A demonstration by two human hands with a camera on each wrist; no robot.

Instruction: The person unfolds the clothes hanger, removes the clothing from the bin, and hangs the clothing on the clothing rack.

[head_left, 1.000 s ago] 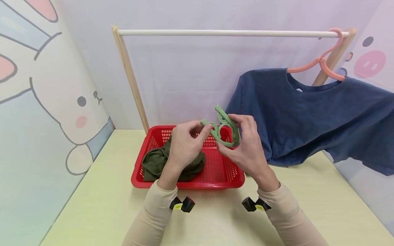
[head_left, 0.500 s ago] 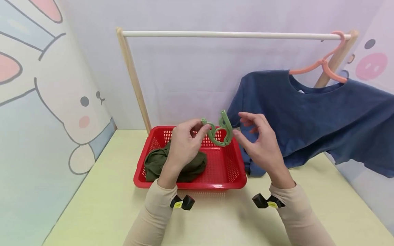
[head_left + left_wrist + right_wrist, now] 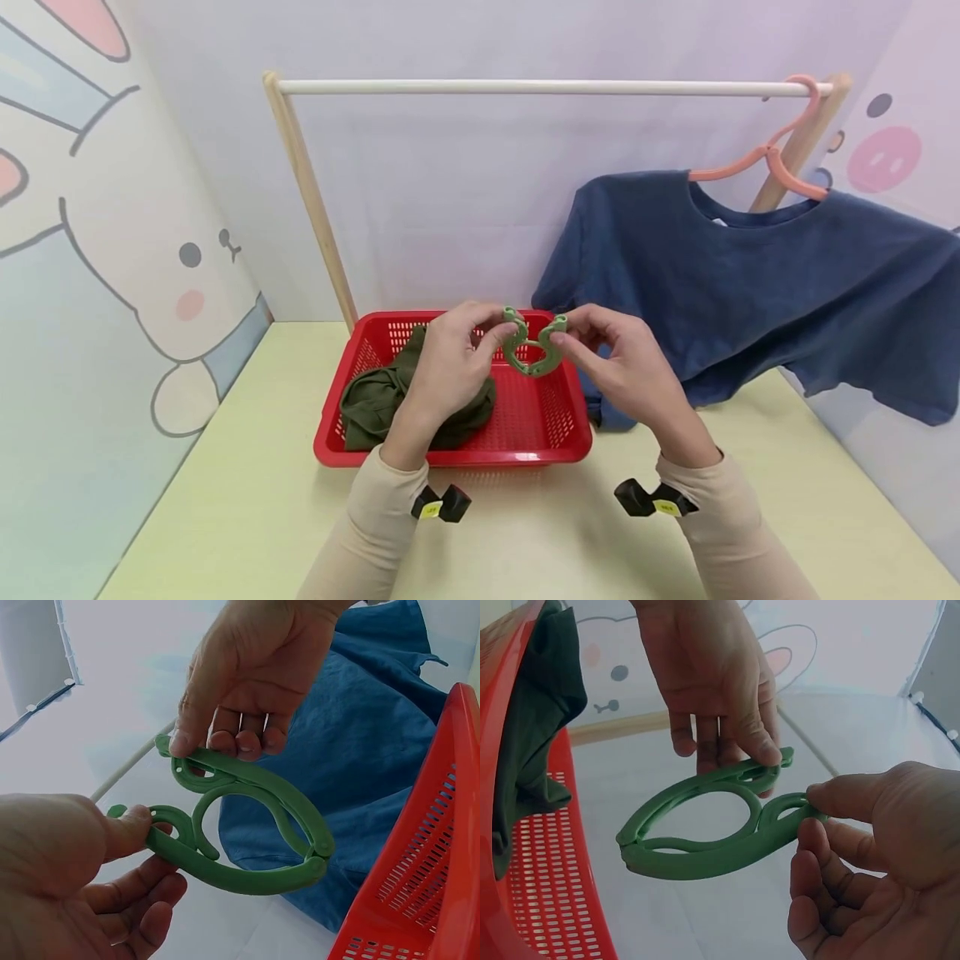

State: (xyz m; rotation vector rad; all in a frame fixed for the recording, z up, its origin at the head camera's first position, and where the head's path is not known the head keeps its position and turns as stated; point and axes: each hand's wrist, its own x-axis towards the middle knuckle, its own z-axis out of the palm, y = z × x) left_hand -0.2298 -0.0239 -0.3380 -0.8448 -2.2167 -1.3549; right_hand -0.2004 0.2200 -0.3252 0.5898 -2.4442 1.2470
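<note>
A green plastic folding hanger (image 3: 534, 370) is held in the air over the red basket (image 3: 480, 458). It is folded, its two arms meeting at a hinge, with a curved hook (image 3: 279, 817) between them in the left wrist view. My left hand (image 3: 453, 354) pinches one arm's end between thumb and fingers. At the opposite end, my right hand (image 3: 633, 362) pinches the other arm's tip the same way. A crumpled dark green garment (image 3: 371, 404) lies in the basket's left side, partly hidden by my left hand.
Behind the basket stands a rack with a white rod (image 3: 525, 87) and wooden posts (image 3: 307, 183). At its right end a dark blue T-shirt (image 3: 675, 258) hangs on a pink hanger (image 3: 795, 177), its lower part reaching the pale yellow tabletop (image 3: 247, 467).
My right hand let go of the hanger, drew back to the right, then came in and pinched the other arm's end. The hanger has turned so its hinge points down toward me.
</note>
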